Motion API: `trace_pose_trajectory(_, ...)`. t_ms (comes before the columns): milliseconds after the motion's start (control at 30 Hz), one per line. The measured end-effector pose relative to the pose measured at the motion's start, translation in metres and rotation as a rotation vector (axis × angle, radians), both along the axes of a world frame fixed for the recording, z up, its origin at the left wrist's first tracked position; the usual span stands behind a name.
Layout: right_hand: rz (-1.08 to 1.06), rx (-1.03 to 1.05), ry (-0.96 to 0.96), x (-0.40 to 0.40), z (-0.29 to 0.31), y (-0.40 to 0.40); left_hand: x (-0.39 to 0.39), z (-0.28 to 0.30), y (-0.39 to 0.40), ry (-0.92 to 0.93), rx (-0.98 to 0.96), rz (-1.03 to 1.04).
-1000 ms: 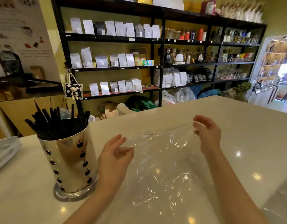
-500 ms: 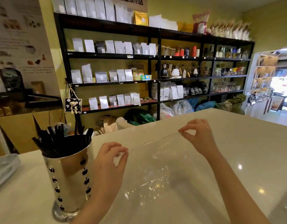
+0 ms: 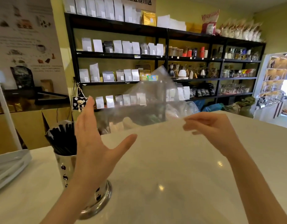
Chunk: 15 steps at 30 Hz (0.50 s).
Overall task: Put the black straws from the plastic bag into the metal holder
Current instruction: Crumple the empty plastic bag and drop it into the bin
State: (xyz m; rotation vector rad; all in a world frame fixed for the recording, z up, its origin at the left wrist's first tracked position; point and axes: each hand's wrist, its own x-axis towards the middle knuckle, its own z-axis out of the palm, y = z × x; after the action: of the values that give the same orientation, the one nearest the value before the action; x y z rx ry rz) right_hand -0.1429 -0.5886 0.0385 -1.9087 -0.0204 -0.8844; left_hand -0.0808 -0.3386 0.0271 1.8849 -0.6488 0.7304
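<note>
Head view: the plastic bag (image 3: 155,101), seemingly empty, is held up above the worktop (image 3: 171,175), pinched at one edge by the right hand (image 3: 209,128); the left hand (image 3: 94,143) is spread open, off the bag. The straws (image 3: 62,138) are seen standing in the metal holder (image 3: 68,168), behind the left hand. The bag is judged light, limp and slippery, best gripped at an edge.

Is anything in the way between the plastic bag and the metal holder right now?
Only the open left hand, which sits in front of the metal holder, between it and the plastic bag pinched by the right hand. The bag looks empty; the black straws already stand in the holder.
</note>
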Motion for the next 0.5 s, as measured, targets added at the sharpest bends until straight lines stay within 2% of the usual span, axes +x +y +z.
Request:
trace_pose_trajectory(100, 0.125, 0.273, 0.041, -0.008, 0.002, 0.000, 0.004, 0.004, 0.006, 0.224, -0.059, -0.205)
trace_pose_trajectory(200, 0.214, 0.448, 0.104, -0.012, -0.004, 0.004, 0.005, 0.004, 0.003, 0.409, -0.039, -0.415)
trace_pose_trajectory(300, 0.253, 0.529, 0.160, -0.016, -0.013, 0.009, -0.001, 0.003, -0.005, 0.543, -0.023, -0.545)
trace_pose_trajectory(400, 0.256, 0.547, 0.206, -0.023, -0.024, 0.012, 0.001, -0.001, -0.009, 0.658, -0.186, -0.633)
trace_pose_trajectory(500, 0.250, 0.542, 0.255, -0.034, -0.032, 0.015, 0.001, -0.007, -0.011, 0.716, -0.220, -0.660)
